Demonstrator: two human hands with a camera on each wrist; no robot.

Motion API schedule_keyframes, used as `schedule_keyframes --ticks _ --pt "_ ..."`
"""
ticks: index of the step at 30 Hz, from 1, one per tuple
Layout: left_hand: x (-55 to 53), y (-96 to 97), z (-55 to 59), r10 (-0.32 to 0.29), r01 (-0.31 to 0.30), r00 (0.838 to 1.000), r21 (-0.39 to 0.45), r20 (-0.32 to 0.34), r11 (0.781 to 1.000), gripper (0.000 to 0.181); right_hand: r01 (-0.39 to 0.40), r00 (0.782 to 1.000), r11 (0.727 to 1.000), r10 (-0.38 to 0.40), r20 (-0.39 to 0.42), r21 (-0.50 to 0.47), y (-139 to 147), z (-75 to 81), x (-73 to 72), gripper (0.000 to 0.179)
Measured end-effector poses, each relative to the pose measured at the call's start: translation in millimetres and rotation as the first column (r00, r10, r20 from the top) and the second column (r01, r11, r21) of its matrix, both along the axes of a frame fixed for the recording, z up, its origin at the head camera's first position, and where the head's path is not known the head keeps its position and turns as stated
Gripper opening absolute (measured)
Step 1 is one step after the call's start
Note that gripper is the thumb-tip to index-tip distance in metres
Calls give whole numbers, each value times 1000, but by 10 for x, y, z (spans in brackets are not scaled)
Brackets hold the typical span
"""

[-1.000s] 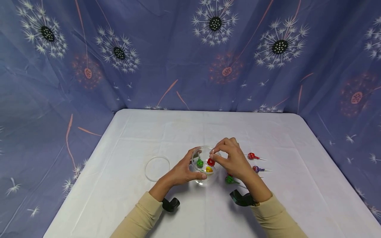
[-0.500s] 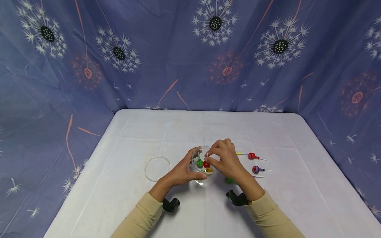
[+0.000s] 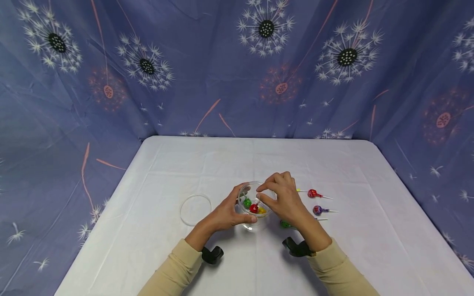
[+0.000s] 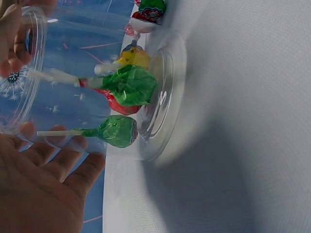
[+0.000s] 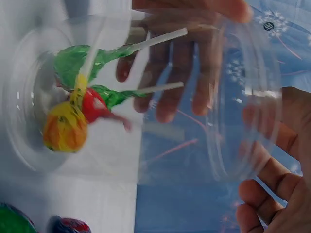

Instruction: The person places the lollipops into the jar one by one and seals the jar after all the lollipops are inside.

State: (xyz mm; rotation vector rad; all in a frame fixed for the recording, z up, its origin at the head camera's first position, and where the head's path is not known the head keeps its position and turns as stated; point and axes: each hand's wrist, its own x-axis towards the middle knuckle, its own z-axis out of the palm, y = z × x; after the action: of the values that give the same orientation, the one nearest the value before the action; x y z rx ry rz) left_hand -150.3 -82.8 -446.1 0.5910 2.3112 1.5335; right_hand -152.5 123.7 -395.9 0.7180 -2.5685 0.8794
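Observation:
My left hand (image 3: pixel 226 211) grips a clear plastic jar (image 5: pixel 170 170) around its side, thumb in front and fingers behind. The jar stands upright on the white table. At its rim is my right hand (image 3: pixel 284 199), thumb and forefinger apart with nothing between them. Inside the jar sit two green lollipops (image 4: pixel 119 131), one yellow lollipop (image 5: pixel 65 128) and a red lollipop (image 3: pixel 254 208), whose stick looks blurred in the right wrist view. Their sticks point up toward the mouth of the jar.
Left of the jar lies a clear round lid (image 3: pixel 196 195). Right of it are a red lollipop (image 3: pixel 312 193), a purple lollipop (image 3: pixel 317 210) and a green lollipop (image 3: pixel 285 224) partly behind my right arm. A flowered blue curtain (image 3: pixel 207 61) hangs behind the table (image 3: pixel 207 160).
My right hand has moved left over the jar's mouth and let go of the red lollipop, which has dropped down among the others. My left hand has stayed on the jar.

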Motion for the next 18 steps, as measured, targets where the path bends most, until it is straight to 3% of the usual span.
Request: schedule_keyframes --ticks 6,18 --pt "2 3 -7 5 -5 1000 7 -7 1000 94 -1 997 999 -2 -72 -44 127 77 45 9" --pt "5 13 4 29 -30 999 -46 -24 998 96 123 990 989 -128 -54 -81 568 153 101 12"
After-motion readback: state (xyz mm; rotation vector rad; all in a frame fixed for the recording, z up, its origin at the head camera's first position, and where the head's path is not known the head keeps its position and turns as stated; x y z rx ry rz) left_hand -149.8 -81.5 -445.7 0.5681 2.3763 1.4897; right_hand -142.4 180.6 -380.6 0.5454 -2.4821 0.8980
